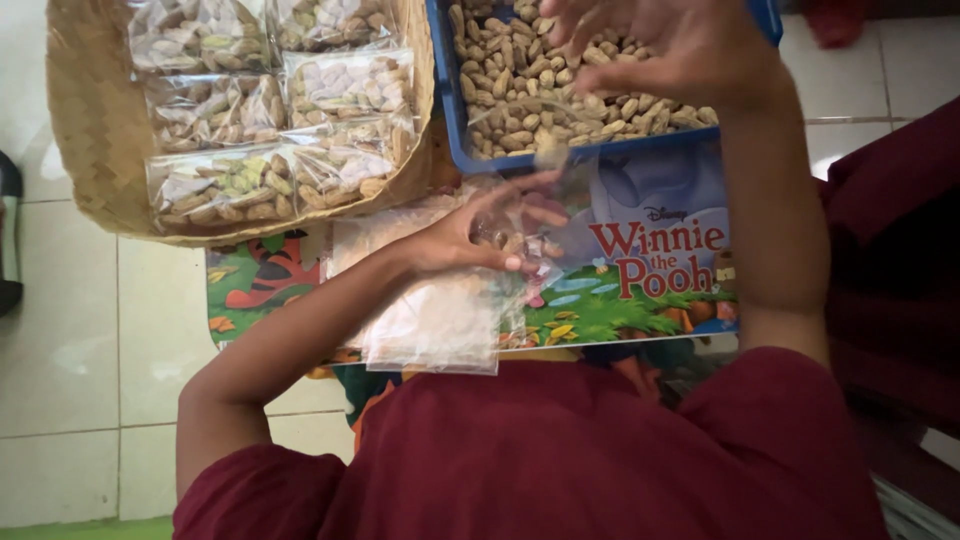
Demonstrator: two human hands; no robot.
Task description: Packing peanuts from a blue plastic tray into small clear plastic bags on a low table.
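Floor of pale tiles (pixel 60 330), with a colourful cartoon-printed mat (pixel 640 290) spread under both hands.

Woven basket tray (pixel 85 120), up and away from the left hand: holds filled clear packets of peanuts (pixel 280 110), lying side by side in rows.

Blue plastic tub (pixel 520 155), directly beneath the right hand: full of loose peanuts in the shell (pixel 520 90).

Stack of empty clear bags (pixel 430 325), just under and toward the body from the left hand.

Left hand (pixel 470 240): fingers curled around the mouth of a small clear bag (pixel 515 250), holding it open; a few peanuts seem to lie inside, though blur makes this unsure.

Right hand (pixel 660 40): over the tub, fingers bent and spread above the nuts. Motion blur; cannot tell whether it grips any.

Judgement: step in hand is filling one bag from the tub, early in that bag's fill. The next move calls for a handful carried from tub to the bag mouth by the left hand, which must keep the opening wide so that nuts do not spill on the mat.
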